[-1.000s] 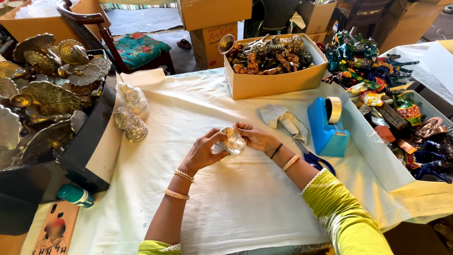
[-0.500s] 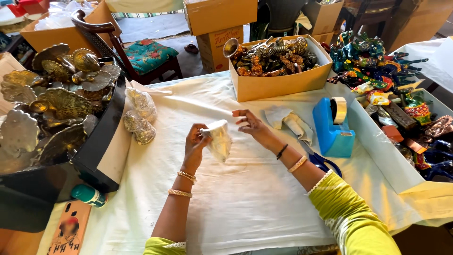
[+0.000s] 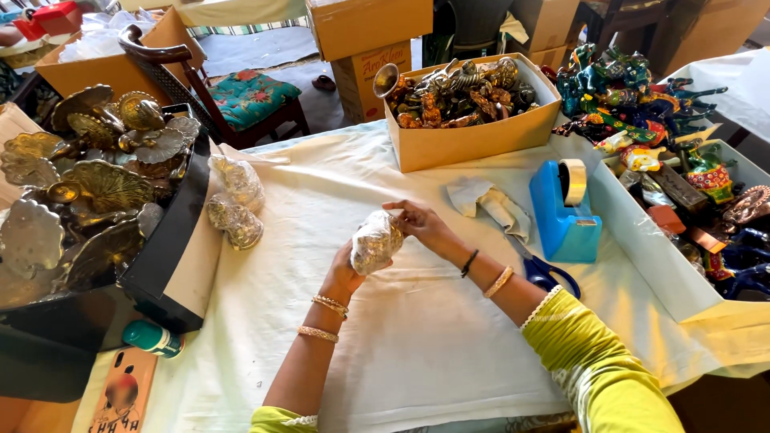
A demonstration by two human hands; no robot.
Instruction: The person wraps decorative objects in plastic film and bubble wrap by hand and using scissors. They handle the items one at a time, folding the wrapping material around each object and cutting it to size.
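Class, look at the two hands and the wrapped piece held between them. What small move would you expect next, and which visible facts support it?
Probably folding the loose wrap end down. The left hand cups the wrapped metal piece from below, while the right hand pinches its upper edge. Two finished wrapped pieces lie to the left, and a blue tape dispenser stands nearby.

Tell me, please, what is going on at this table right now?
A person holds a small metal piece in clear plastic wrap between both hands, the left hand cupping it from below, the right hand at its top. Two similar wrapped pieces lie to the left, beside a black box of brass pieces. A cardboard box of figurines, a blue tape dispenser and scissors sit on the white table cover.
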